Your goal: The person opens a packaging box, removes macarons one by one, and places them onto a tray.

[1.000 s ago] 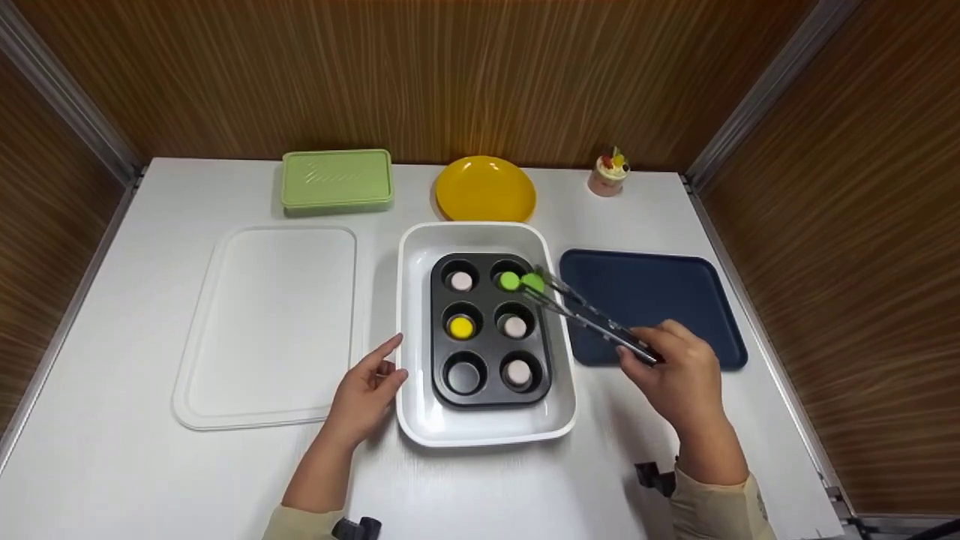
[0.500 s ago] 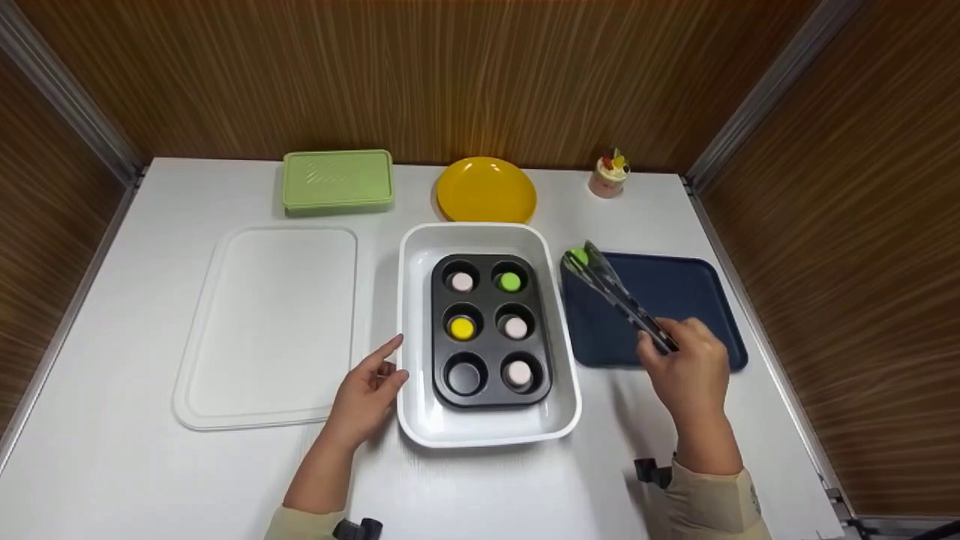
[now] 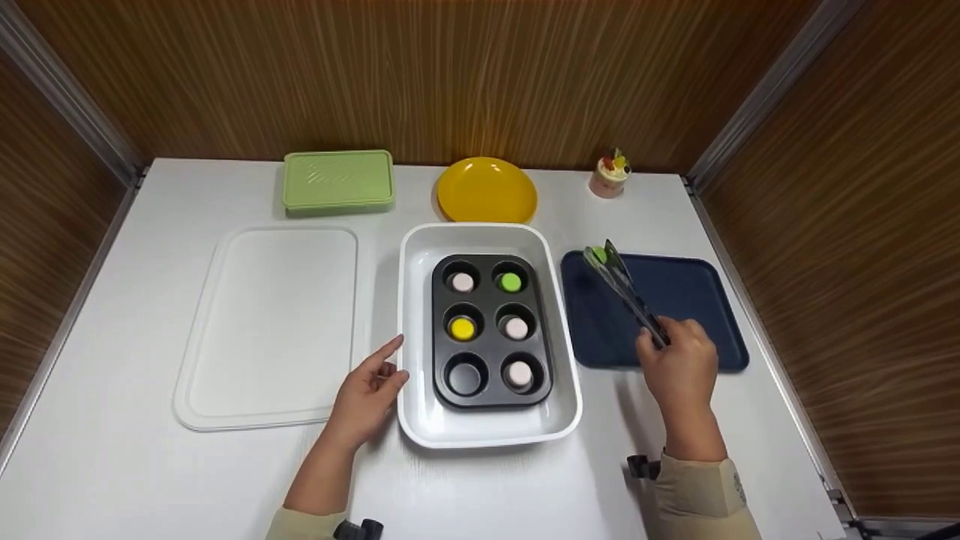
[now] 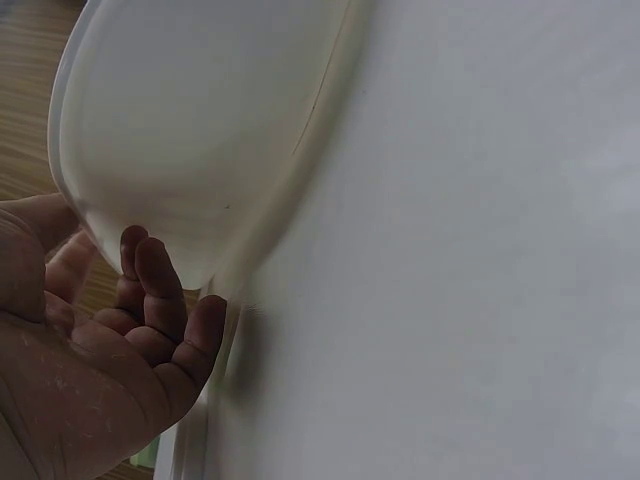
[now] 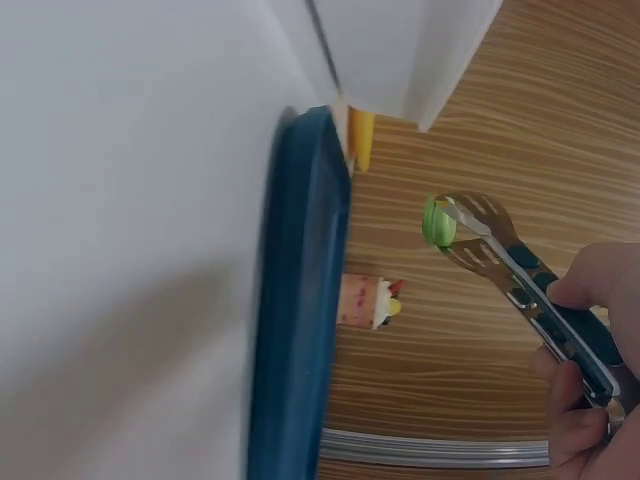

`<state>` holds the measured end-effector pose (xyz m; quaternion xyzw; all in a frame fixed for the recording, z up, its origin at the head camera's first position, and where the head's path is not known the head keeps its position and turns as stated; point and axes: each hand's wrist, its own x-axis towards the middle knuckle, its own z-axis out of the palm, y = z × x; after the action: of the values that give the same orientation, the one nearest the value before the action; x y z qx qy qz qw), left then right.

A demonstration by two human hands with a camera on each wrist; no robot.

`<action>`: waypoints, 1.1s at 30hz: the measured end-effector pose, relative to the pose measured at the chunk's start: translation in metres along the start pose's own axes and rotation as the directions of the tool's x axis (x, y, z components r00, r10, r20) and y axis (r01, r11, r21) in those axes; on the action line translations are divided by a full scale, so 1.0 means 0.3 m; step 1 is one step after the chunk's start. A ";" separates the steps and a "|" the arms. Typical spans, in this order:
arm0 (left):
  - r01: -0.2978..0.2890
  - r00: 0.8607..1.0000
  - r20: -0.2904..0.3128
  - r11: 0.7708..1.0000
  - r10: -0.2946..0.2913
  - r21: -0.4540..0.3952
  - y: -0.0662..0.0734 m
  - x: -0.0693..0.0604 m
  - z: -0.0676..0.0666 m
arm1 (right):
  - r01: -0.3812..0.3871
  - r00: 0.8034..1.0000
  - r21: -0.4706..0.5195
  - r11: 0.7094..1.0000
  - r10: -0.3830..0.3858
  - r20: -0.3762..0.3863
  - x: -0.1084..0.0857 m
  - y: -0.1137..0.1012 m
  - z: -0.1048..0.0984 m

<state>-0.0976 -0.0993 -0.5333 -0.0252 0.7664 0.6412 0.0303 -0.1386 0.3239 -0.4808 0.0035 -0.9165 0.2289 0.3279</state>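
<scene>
Through my right wrist feed, the tongs [image 5: 548, 285] look part shiny metal, part smooth plastic. I read the white basin [image 3: 487, 426] as glossy, the muffin tin [image 3: 492, 330] as satiny, coated-looking metal, the blue tray [image 3: 694, 304] as matt plastic. The yellow plate [image 3: 487, 189] gleams; the wall [image 3: 390, 82] looks like grained wood, the sleeve [image 3: 694, 487] matt cloth.

Head view: green piece [image 3: 599, 254] partly hidden by tongs [image 3: 628, 291]; near rim of yellow plate [image 3: 487, 189] hidden behind white basin [image 3: 487, 427]; mark [image 3: 738, 489] on right sleeve [image 3: 699, 495] too small to read. Right wrist view: right hand [image 5: 621, 302] cut by edge.
</scene>
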 end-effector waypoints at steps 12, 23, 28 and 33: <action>0.004 1.000 0.005 1.000 -0.004 0.026 -0.002 0.002 0.002 | -0.084 0.992 -0.010 0.996 0.084 0.096 0.000 0.017 0.051; 0.021 1.000 -0.010 0.998 -0.020 0.053 -0.011 0.007 0.004 | -0.172 0.965 -0.024 0.985 0.174 0.196 0.008 0.016 0.077; 0.018 1.000 -0.008 0.998 -0.017 0.067 -0.008 0.006 0.004 | -0.191 0.955 -0.033 0.981 0.194 0.226 0.009 0.018 0.086; 0.021 1.000 -0.006 0.997 -0.020 0.072 -0.008 0.006 0.004 | -0.201 0.948 -0.042 0.979 0.205 0.244 0.010 0.023 0.091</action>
<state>-0.0991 -0.0986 -0.5361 -0.0335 0.7888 0.6127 0.0359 -0.1584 0.3190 -0.5005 -0.0650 -0.9475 0.2518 0.1859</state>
